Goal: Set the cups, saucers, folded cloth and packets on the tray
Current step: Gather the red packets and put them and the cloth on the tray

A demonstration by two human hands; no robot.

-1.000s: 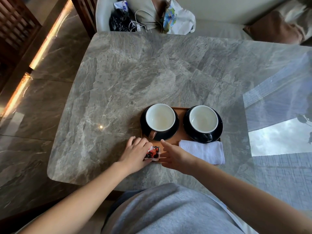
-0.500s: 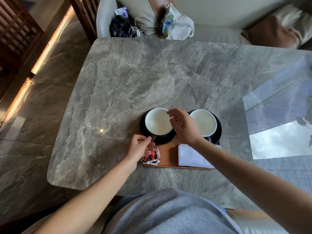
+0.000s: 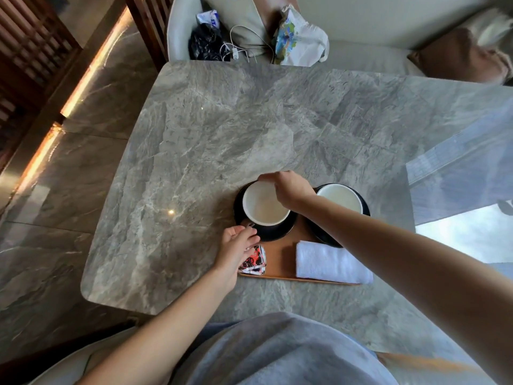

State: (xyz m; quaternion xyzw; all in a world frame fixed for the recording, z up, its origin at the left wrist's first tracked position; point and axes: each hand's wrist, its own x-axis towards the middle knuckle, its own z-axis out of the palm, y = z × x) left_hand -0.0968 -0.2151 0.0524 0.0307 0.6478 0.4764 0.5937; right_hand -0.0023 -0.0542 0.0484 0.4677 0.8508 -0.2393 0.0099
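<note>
A brown tray [image 3: 280, 259] lies on the marble table near me. Two black cups with white insides stand on black saucers on it: the left cup [image 3: 263, 204] on its saucer [image 3: 277, 233], the right cup [image 3: 338, 197] on a saucer [image 3: 366, 209] partly hidden by my arm. A folded white cloth [image 3: 330, 262] lies at the tray's front right, red and black packets [image 3: 254, 261] at its front left. My right hand [image 3: 288, 187] pinches the far rim of the left cup. My left hand [image 3: 236, 248] rests at that cup's handle, over the packets.
The grey marble table [image 3: 222, 140] stretches away beyond the tray, its left edge rounded. A chair [image 3: 177, 26] at the far side holds bags [image 3: 297, 40] and a cable. A brown cushion [image 3: 455, 56] lies at the back right.
My right hand left the packets, crossed the tray and took the far rim of the left cup. My left hand shifted from the packets up to the cup's handle.
</note>
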